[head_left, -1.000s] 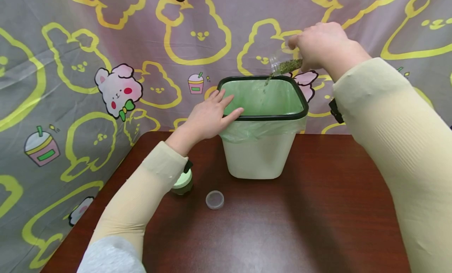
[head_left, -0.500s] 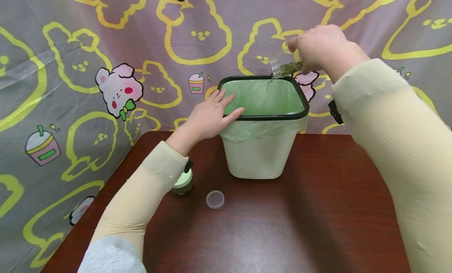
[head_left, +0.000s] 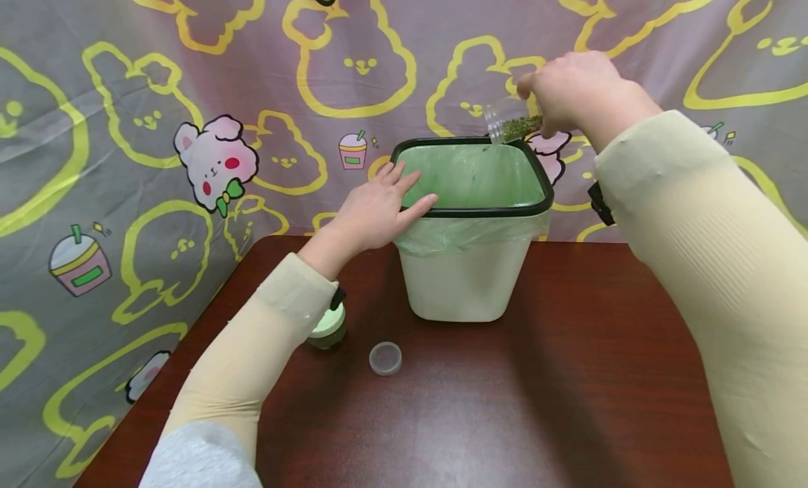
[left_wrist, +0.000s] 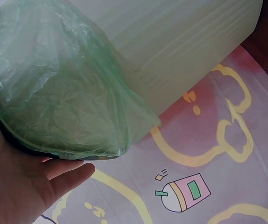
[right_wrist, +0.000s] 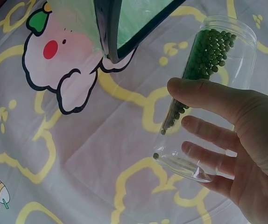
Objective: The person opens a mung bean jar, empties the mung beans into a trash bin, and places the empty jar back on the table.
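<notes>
My right hand (head_left: pixel 583 92) grips a clear jar (head_left: pixel 501 116), tilted with its mouth over the back right rim of the bin (head_left: pixel 463 278). Small green beans (right_wrist: pixel 211 53) lie along the jar's lower side in the right wrist view, where the hand (right_wrist: pixel 246 135) has thumb and fingers round it. The bin has a black rim (head_left: pixel 480 212) and a green liner bag (head_left: pixel 454 172). My left hand (head_left: pixel 372 211) rests with spread fingers on the rim's left side; in the left wrist view that hand (left_wrist: pixel 26 186) lies by the liner's edge.
A clear round lid (head_left: pixel 385 358) lies on the brown table (head_left: pixel 480 404) in front of the bin. A jar with a pale green lid (head_left: pixel 330 322) stands left of it, partly behind my left sleeve. A patterned cloth (head_left: pixel 353 46) hangs behind the table.
The stream of beans from the jar has thinned to a few near its mouth, and fewer lie inside. My right hand has come down slightly with the jar. The left hand stays put.
</notes>
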`<state>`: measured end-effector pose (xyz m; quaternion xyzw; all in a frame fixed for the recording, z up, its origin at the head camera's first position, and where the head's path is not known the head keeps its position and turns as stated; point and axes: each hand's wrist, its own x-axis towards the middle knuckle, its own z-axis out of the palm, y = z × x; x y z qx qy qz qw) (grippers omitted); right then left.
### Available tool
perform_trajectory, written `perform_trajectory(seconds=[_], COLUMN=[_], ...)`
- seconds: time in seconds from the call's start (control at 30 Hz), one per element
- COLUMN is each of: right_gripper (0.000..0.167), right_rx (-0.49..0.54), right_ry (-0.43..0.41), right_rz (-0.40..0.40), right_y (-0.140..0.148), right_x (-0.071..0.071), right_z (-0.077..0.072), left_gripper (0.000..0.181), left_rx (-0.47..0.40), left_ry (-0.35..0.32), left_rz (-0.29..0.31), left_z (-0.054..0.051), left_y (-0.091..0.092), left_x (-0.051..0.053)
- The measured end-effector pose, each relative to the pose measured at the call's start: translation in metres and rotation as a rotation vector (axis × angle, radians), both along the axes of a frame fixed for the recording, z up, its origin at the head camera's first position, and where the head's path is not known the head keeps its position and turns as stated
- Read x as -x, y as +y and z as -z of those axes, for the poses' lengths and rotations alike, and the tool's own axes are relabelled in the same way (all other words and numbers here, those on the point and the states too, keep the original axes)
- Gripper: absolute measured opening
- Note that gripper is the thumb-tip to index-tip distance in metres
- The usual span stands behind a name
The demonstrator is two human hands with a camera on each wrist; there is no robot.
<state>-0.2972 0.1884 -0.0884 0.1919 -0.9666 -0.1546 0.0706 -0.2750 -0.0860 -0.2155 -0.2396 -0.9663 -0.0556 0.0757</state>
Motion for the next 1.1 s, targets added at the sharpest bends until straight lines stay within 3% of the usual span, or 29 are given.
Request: perform_trajectory(seconds=[0.43, 1.1], right_gripper=[0.071, 0.063], right_rx=[0.024, 0.010], right_ry=[0.044, 0.052], right_rz=[0.005, -0.003], right_y=[0.0009, -0.0023], right_x=[0.0029, -0.0030], right_z=[0.0002, -0.0025], left_gripper=[0.079, 0.079], left_rx=[0.000, -0.001], left_ry=[0.009, 0.011], left_rz=[0.002, 0.002], left_z=[0.0005, 0.0004], left_y=[0.0004, 0.0002], left_x=[0.0001, 0.0000])
